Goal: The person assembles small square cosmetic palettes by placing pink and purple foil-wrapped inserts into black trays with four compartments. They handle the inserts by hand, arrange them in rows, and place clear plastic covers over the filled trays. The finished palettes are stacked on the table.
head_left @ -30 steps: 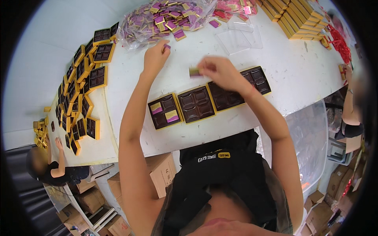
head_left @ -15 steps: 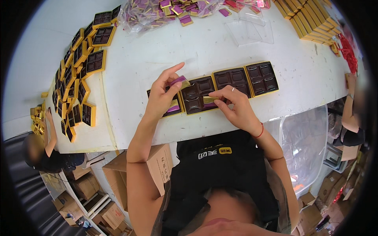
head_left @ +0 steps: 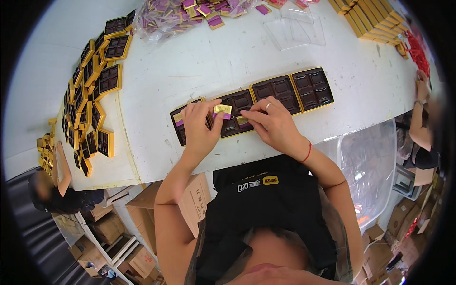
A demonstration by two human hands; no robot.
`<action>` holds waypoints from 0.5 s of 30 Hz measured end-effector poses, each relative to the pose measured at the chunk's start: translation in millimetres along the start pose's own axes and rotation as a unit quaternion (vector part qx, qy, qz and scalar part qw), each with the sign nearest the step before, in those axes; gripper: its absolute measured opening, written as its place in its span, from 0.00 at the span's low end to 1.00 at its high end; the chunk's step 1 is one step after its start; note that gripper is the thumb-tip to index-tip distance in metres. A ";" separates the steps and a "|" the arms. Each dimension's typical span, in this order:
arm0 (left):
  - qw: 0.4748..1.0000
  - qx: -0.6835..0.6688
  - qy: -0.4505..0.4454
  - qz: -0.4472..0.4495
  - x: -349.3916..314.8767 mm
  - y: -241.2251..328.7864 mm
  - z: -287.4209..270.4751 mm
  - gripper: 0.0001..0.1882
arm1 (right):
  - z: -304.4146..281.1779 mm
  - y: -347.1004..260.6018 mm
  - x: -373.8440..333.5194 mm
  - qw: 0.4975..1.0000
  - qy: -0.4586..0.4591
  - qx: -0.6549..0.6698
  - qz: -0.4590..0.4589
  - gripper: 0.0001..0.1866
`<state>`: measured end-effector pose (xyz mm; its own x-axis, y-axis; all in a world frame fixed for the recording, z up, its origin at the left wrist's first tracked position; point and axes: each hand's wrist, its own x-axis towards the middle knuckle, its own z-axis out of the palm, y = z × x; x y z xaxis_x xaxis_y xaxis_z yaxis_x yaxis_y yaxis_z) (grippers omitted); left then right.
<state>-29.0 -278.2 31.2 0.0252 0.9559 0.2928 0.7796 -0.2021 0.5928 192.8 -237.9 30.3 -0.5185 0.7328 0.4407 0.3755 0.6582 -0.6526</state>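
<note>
A row of gold-rimmed boxes with dark brown moulded inserts (head_left: 275,93) lies in front of me. My left hand (head_left: 201,127) is closed, pinching a small purple-and-gold wrapped chocolate (head_left: 222,112) above the seam between the two left boxes. The thumb and fingers of my right hand (head_left: 275,124) pinch at another wrapped chocolate (head_left: 242,120), in a near compartment of the second box (head_left: 236,100). My fingertips partly cover it. Another wrapped piece (head_left: 178,119) sits in the leftmost box (head_left: 179,135), which my left hand partly hides. The two boxes on the right show bare compartments.
At the far side are a clear bag of purple-and-gold pieces (head_left: 164,19), clear plastic lids (head_left: 294,32) and stacked gold boxes (head_left: 373,21). More boxes with brown inserts (head_left: 90,85) pile up on the left. Other people work at both sides; a clear bin (head_left: 368,166) stands at right.
My left hand has lowered and come nearer my right, turning its chocolate so the gold-and-purple face shows. My right fingers stay at the second box. The whole view has shifted slightly.
</note>
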 end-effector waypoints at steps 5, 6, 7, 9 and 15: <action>0.995 0.064 0.061 0.044 -3.5 4.5 5.8 0.15 | -2.7 5.0 -1.0 0.996 -0.048 -0.059 -0.055 0.13; 0.994 0.067 0.076 0.047 -3.4 5.2 6.9 0.15 | -3.9 5.1 -1.6 0.993 -0.056 -0.078 -0.070 0.13; 0.994 0.073 0.065 0.058 -3.0 3.7 7.8 0.15 | -5.0 4.8 -2.1 0.990 -0.064 -0.097 -0.084 0.14; 0.992 0.085 0.044 0.081 -1.0 -0.4 10.0 0.14 | -8.2 1.8 -2.8 0.989 -0.068 -0.097 -0.091 0.16; 0.983 0.142 0.039 0.112 1.1 -3.2 11.5 0.17 | -4.5 3.6 -9.7 0.979 -0.074 -0.142 -0.125 0.18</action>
<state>-24.3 -274.1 21.0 0.1756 0.8726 0.4558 0.9034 -0.3268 0.2776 202.6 -241.9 26.4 -0.7187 0.5240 0.4571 0.4102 0.8503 -0.3298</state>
